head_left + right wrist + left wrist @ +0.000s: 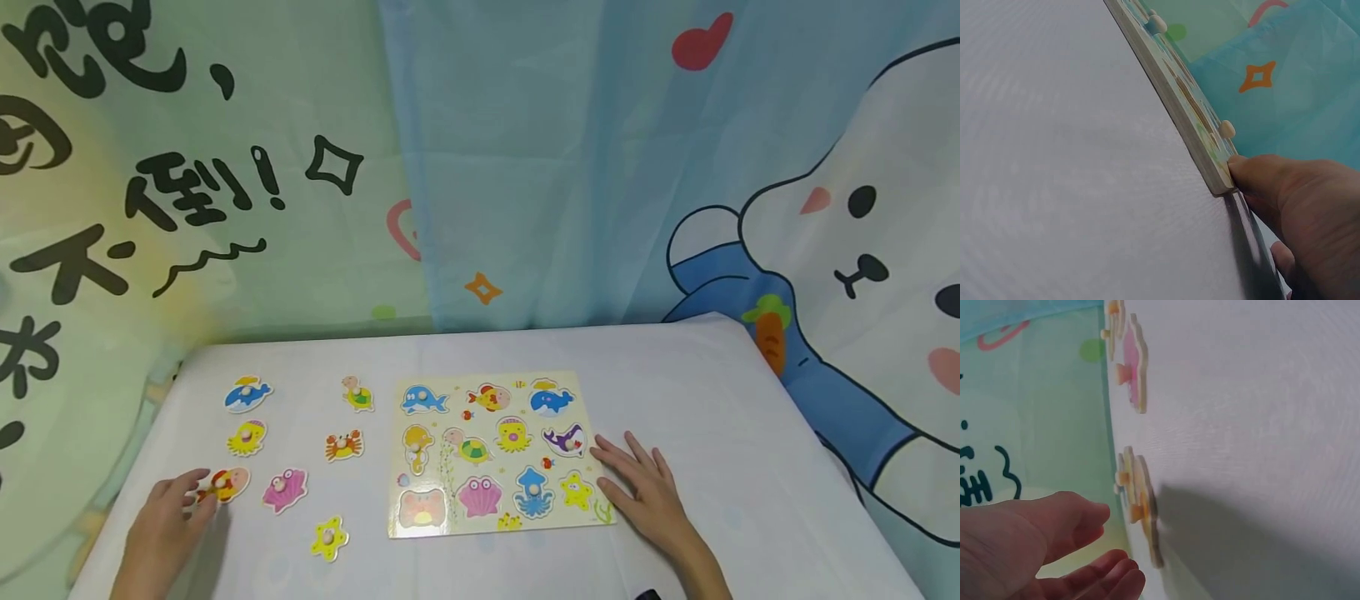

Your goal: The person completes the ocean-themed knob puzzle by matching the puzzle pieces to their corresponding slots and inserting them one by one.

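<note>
My left hand (167, 527) is at the red-and-yellow fish piece (228, 483), thumb and fingers apart on either side of its near end. In the left wrist view a gap shows between the fingertips (1127, 581) and the piece's knob (1137, 513). My right hand (647, 500) lies beside the puzzle board (517, 527), fingers stretched out. Its thumb (1260, 172) touches the board's near right corner. The board carries sea-animal pictures; a blue squid piece (533, 493) and a purple whale piece (564, 440) appear to sit in it.
Around the left hand lie a pink shell piece (286, 490), a yellow octopus (247, 437), a blue whale (247, 394) and a yellow star (330, 538). A crab (344, 446) and a turtle (357, 394) lie nearer the board. A printed curtain (525, 167) hangs behind the white table.
</note>
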`<state>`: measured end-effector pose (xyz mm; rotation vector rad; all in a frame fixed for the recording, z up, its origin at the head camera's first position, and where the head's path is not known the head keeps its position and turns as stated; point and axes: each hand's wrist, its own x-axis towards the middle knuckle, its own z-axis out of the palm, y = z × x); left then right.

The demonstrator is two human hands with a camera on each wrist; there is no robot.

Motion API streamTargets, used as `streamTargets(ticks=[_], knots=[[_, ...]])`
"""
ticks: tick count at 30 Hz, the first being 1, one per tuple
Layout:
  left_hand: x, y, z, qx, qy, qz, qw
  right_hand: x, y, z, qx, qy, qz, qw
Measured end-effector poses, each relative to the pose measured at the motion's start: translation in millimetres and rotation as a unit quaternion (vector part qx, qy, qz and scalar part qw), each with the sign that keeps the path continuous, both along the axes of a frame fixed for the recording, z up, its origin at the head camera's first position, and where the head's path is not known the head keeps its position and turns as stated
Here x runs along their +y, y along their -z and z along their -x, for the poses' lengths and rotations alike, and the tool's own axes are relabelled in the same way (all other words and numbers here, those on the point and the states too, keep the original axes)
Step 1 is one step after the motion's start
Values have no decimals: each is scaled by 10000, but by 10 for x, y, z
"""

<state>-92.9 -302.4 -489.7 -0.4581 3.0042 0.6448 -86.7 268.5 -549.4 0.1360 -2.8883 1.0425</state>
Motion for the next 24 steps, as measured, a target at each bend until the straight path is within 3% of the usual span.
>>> streamTargets(ticks=[9, 13, 17, 24], knots=[[9, 81, 92, -309, 273, 14, 9991, -8, -27, 6, -21, 14, -33, 10000], [-7, 82, 111, -311, 347, 125, 9988, -15, -13, 2, 7, 3, 11, 10000], [-25, 83, 153, -225, 640, 260, 9974, -8, 2, 1, -28, 13, -5, 10000], [-65, 75, 252, -399, 844, 154, 9955, 10, 2, 5, -64, -23, 41, 10000]])
